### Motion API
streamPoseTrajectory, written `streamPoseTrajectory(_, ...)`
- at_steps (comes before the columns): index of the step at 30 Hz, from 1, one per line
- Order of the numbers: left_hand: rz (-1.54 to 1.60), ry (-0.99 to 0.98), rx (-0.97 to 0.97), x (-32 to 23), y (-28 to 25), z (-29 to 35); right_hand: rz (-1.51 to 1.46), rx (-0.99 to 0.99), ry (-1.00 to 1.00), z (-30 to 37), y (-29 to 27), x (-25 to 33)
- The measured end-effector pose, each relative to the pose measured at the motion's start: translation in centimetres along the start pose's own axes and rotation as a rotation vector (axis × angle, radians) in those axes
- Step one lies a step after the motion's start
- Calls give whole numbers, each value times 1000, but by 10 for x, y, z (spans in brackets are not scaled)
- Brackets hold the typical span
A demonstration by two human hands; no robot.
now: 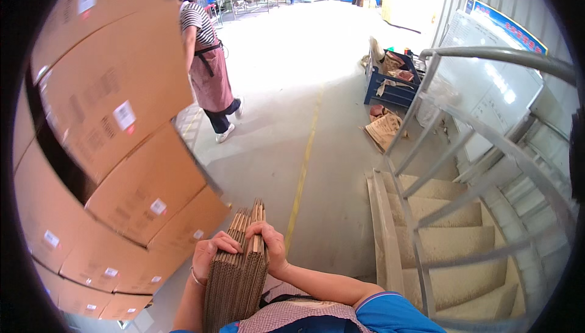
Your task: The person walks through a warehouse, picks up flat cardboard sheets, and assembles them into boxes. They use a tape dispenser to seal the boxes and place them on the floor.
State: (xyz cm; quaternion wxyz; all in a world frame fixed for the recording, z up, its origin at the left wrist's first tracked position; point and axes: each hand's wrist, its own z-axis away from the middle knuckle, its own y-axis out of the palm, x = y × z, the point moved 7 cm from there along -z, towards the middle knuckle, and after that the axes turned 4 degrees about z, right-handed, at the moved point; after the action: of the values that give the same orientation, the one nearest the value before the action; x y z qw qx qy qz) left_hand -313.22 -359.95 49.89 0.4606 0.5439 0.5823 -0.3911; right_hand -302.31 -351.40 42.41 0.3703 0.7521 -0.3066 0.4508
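Note:
A thick stack of flat brown corrugated cardboard sheets stands on edge against my chest, at the bottom centre. My left hand lies over the stack's upper left edge, with a bracelet on the wrist. My right hand curls over the top right of the same stack, fingers bent around the sheets. Both forearms come up from the lower edge.
A tall pile of sealed brown cartons with white labels fills the left. A person in a striped top and pink apron stands beyond it. A metal-railed staircase is on the right. A yellow floor line runs ahead; a blue crate sits farther off.

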Motion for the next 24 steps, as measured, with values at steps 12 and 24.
streamPoseTrajectory(12,2,-79,-55,140,-25,-325,-50,22,80,-302,-156,-99)
streamPoseTrajectory(24,-72,-8,-88,258,-15,-649,-80,-24,81,-596,-325,-183)
